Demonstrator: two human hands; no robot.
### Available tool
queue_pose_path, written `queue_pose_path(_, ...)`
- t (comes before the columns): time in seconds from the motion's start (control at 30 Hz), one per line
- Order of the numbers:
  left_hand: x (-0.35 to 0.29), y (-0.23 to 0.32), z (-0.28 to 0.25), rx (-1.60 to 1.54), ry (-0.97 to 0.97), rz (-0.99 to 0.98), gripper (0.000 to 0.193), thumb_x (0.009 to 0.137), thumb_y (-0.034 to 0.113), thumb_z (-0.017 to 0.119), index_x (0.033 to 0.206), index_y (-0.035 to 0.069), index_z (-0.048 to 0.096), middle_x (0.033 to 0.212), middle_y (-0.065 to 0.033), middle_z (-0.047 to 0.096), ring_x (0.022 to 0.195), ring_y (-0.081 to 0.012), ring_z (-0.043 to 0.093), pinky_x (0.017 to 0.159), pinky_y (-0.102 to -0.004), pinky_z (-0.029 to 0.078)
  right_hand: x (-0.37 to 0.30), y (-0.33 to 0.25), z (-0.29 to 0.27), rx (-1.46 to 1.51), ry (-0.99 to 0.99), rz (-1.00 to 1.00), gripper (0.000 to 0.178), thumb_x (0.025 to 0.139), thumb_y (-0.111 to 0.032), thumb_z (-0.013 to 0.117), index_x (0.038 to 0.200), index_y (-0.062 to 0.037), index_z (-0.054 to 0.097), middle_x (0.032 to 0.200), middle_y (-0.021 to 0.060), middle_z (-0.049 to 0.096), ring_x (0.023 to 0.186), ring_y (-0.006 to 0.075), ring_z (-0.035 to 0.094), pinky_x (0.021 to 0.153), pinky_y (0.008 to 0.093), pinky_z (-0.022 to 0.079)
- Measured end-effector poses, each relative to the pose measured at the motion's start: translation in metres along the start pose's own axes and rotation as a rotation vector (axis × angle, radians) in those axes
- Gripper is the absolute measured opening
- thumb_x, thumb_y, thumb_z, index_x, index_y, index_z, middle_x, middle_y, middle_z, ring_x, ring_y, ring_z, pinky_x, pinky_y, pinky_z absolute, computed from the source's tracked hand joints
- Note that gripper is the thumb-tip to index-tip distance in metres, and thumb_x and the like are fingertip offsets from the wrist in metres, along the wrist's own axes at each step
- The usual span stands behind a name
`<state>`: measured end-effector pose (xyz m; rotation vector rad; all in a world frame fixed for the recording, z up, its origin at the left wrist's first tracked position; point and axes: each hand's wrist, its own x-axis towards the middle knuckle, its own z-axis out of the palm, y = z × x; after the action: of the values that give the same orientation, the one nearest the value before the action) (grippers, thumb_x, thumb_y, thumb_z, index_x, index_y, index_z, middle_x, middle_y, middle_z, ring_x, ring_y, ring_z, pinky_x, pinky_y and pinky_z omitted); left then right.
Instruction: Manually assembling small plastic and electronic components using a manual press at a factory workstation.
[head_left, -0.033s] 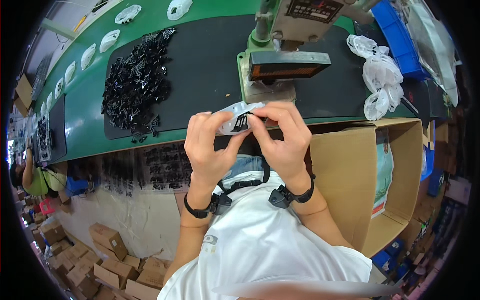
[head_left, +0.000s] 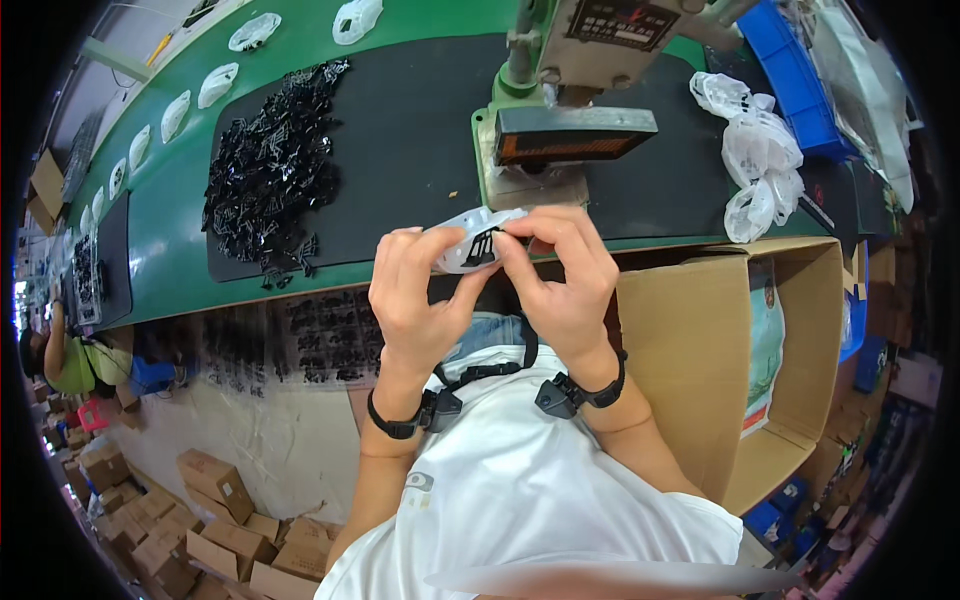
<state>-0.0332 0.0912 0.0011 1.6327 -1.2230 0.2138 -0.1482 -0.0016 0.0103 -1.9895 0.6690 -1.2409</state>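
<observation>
In front of my waist, at the table's near edge, both hands hold a translucent white, rounded plastic shell (head_left: 453,258). My left hand (head_left: 412,290) grips its left side between thumb and fingers. Inside the shell sits a black plastic piece with several prongs (head_left: 483,246). My right hand (head_left: 565,262) is closed at the shell's right end, its thumb pressing on the black piece and its fingers bent over the rim. Those fingertips hide part of both things. A big pile of loose black pronged pieces (head_left: 270,165) lies to the left on the black mat (head_left: 410,120).
A green press (head_left: 575,135) with a flat metal head stands just beyond my hands. White shells (head_left: 765,150) are heaped at right by a blue bin (head_left: 795,80); more shells (head_left: 217,85) line the green table (head_left: 165,250). An open carton (head_left: 690,340) stands at my right. Another person (head_left: 85,360) sits far left.
</observation>
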Motion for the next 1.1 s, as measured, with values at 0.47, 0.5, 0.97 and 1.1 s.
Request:
queue_pose_path(0.47,0.006,0.006,-0.001,-0.219,-0.183,0.098,0.046,0.057,0.005,0.087,0.097,0.005,0.064,0.082,-0.0077,0.062,0.071,-0.0276,0.056,0.064,-0.0362,0.047,-0.002,0.011,-0.029,0.681,-0.405,0.615,0.018,0.084,-0.01,0.074,0.097,-0.0004,0.066,0.092,0.0043,0.068,0.083,0.0074,0.061,0.073,0.0234,0.049)
queue_pose_path(0.5,0.011,0.006,0.001,-0.219,-0.19,0.148,0.047,0.057,0.005,0.087,0.098,0.005,0.064,0.082,-0.0077,0.061,0.071,-0.0277,0.056,0.064,-0.0366,0.047,0.002,0.013,-0.032,0.661,-0.424,0.578,0.017,0.084,-0.009,0.074,0.096,-0.0002,0.066,0.091,0.0047,0.069,0.082,0.0075,0.061,0.072,0.0234,0.049)
queue_pose_path(0.97,0.039,0.004,0.027,-0.414,-0.17,-0.047,0.053,0.067,0.004,0.083,0.113,-0.002,0.059,0.1,-0.0092,0.058,0.09,-0.0171,0.057,0.081,-0.0277,0.047,0.021,0.011,-0.045,0.345,-0.145,0.147,0.043,0.08,-0.008,0.069,0.121,0.001,0.061,0.114,0.0148,0.062,0.106,0.0232,0.06,0.094,0.0327,0.045)
queue_pose_path(1.1,0.059,0.007,0.044,-0.236,-0.018,0.144,0.051,0.067,0.008,0.084,0.111,-0.001,0.06,0.109,-0.0157,0.065,0.101,-0.0326,0.064,0.086,-0.0378,0.052,0.035,0.021,-0.047,0.089,0.024,0.038,0.037,0.079,-0.008,0.07,0.115,0.0,0.065,0.112,0.0153,0.065,0.104,0.0299,0.06,0.093,0.0371,0.046)
